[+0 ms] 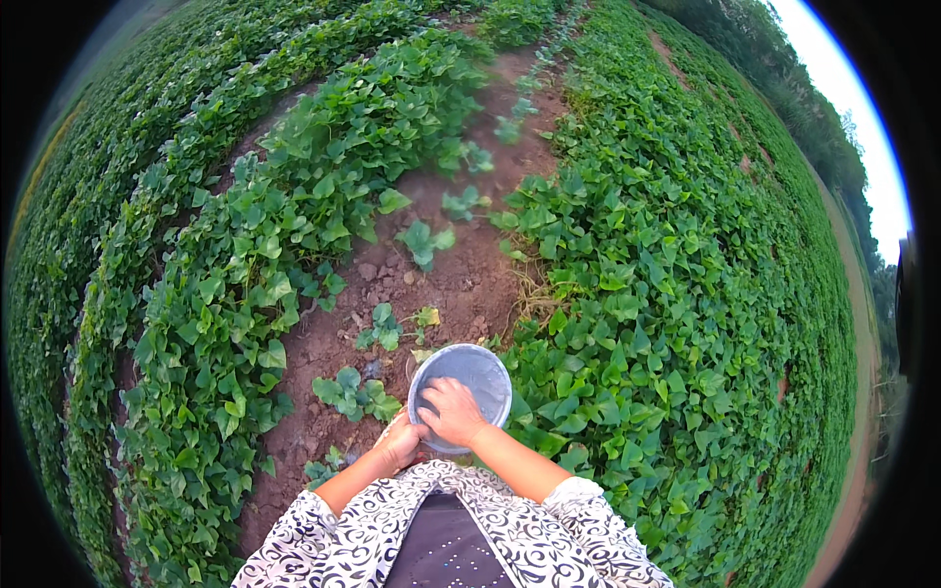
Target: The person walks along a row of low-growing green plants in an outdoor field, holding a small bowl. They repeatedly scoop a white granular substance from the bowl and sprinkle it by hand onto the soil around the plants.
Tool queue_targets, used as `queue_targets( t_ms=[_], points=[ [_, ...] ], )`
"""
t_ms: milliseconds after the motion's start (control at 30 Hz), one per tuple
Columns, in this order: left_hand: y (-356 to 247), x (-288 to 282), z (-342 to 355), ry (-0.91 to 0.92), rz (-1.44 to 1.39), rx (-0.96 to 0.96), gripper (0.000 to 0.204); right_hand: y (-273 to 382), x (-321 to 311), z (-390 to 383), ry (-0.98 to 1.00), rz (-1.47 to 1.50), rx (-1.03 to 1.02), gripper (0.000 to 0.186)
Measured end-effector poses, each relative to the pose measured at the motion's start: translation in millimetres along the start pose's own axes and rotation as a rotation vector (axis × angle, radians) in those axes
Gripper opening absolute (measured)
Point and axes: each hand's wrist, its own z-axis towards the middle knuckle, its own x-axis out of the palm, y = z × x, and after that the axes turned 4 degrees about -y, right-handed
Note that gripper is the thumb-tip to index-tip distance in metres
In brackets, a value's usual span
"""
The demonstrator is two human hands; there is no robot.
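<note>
Grey round bowl with a pale rim (pixel 480 368): one, in front of my body, low over the soil strip. Inner wall looks smooth, faintly streaked; plastic or metal, cannot tell.

Two grips, both bare. My left grip (pixel 400 441) is closed on the bowl's lower left side, fingers partly hidden behind it. My right grip (pixel 451 412) is down inside the bowl, fingers curled and bent, spread only a little. Cannot tell whether it pinches anything; its back hides the fingertips and much of the bottom.

Two sleeves, one per arm: white cloth with black scroll print (pixel 588 514), loose. Between them, one dark top with small pale dots (pixel 446 549).

Ground: one strip of reddish-brown, crumbly, clodded soil (pixel 387 274). Along it, a broken line of small blue-green broad-leaved plants (pixel 355 395), at least four countable, the nearest just left of the bowl. Two dense banks of green heart-shaped leaves flank the strip: left bank (pixel 221 323), right bank (pixel 676 323). Dark trees (pixel 818 108) far right.
</note>
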Motion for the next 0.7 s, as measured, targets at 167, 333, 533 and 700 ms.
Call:
queue_targets(
  t_ms=[167,333,533,700],
  points=[
    [-65,22,63,0.004,-0.053,-0.035,0.050,-57,-33,81,0.510,-0.187,-0.149,0.024],
    [-122,34,105,-0.036,-0.020,-0.101,0.046,-94,-74,145,0.106,-0.094,-0.089,0.026],
    [-169,62,137,0.046,-0.040,-0.090,0.050,-121,-98,180,0.200,-0.132,0.370,0.030],
    [-191,95,174,0.011,-0.140,-0.057,0.053,-167,-127,224,0.266,-0.135,0.478,0.030]
  ],
)
